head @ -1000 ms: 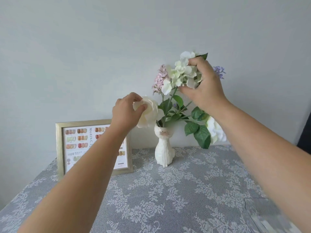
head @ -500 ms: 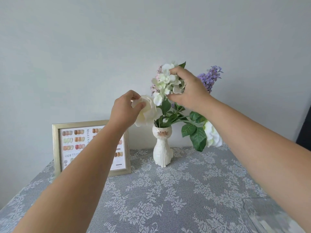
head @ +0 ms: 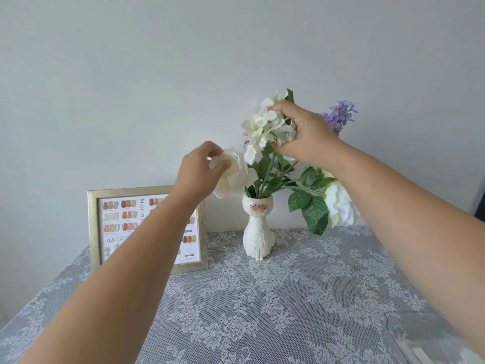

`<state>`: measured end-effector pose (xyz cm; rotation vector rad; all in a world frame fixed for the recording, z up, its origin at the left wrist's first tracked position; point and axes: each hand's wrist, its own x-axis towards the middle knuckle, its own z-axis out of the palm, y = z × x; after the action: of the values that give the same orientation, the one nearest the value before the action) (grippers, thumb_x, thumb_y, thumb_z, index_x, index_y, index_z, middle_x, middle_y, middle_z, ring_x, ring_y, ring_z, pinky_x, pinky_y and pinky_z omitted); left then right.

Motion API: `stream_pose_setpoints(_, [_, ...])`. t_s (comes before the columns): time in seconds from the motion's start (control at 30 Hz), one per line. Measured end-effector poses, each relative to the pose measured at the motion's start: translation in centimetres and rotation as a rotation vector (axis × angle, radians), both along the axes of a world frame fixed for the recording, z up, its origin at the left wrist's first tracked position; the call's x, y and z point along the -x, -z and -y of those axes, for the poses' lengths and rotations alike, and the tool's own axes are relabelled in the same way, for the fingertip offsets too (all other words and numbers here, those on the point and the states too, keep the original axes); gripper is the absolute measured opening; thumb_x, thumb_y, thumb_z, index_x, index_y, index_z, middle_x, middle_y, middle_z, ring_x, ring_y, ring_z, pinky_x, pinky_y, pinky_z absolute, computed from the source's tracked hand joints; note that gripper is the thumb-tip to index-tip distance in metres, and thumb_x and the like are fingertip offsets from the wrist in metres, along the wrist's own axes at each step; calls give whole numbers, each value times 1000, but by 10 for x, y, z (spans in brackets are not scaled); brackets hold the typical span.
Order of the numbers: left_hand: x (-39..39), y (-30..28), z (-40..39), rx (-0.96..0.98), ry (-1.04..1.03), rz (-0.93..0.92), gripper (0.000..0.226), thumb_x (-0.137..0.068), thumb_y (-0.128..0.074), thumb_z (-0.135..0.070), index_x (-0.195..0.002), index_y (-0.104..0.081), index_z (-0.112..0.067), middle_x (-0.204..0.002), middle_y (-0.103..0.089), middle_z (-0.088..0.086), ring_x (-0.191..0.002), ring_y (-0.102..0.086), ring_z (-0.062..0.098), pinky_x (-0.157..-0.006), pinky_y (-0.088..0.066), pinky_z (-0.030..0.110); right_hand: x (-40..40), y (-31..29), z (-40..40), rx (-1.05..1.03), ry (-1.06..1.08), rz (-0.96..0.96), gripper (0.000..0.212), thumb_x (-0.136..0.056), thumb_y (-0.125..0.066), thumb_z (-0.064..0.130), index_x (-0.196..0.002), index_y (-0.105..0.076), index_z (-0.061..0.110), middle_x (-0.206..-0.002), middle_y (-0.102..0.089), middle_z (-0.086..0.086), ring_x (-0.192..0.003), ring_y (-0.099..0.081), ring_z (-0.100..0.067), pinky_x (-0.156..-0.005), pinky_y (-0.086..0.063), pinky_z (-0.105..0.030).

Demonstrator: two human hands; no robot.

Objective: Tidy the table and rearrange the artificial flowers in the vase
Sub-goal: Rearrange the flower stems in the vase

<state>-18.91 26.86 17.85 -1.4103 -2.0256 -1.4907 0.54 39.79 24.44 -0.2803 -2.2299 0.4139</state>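
Your right hand [head: 305, 137] grips the white flower cluster [head: 262, 127] above the cat vase [head: 258, 229]. Your left hand [head: 200, 170] pinches a petal of the cream rose [head: 235, 177], just left of the vase's mouth.

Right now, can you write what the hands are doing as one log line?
left hand pinches white rose | right hand grips white hydrangea | stems in cat vase | vase upright on table

Both hands [head: 199, 166] [head: 307, 135] raised, fingers curled
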Motion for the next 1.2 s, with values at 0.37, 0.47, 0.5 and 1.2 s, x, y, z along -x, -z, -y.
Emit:
stream_pose_setpoints(0.37, [-2, 0, -3, 13, 17, -6, 17, -86, -69, -29, -98, -61, -20, -99, -64, -7, -88, -63, 19, -75, -53, 37, 4, -15, 6, -30, -41, -86, 60, -73, -77, 6, -120, -54, 35, -98, -64, 1, -72, -63, -13, -59, -44, -7])
stream_pose_setpoints(0.47, [1, 1, -3, 10, 9, -15, 17, -86, -69, -29, -98, -61, -20, -97, -64, -7, -87, -63, 20, -73, -53, 35, -14, -33, 12, -67, -84, -240, 55, -72, -78, 11, -120, -55, 28, -89, -59, 18, -69, -58, 7, -62, -43, -6])
stream_pose_setpoints(0.5, [1, 1, -3, 9, 10, -17, 17, -86, -69, -29, -98, -61, -20, -98, -64, -7, -88, -63, 20, -73, -53, 35, -20, -36, 15, -83, -106, -279, 53, -72, -77, 14, -119, -55, 23, -87, -59, 18, -70, -58, 6, -65, -44, -10])
stream_pose_setpoints(1.2, [-2, 12, -2, -9, 13, -7, 18, -83, -70, -33, -95, -60, -26, -91, -60, -19, -87, -62, 15, -71, -52, 32, -48, 27, 22, -446, 30, -441, 61, -61, -78, -7, -107, -49, 21, -91, -58, -20, -83, -40, -4, -71, -33, -5])
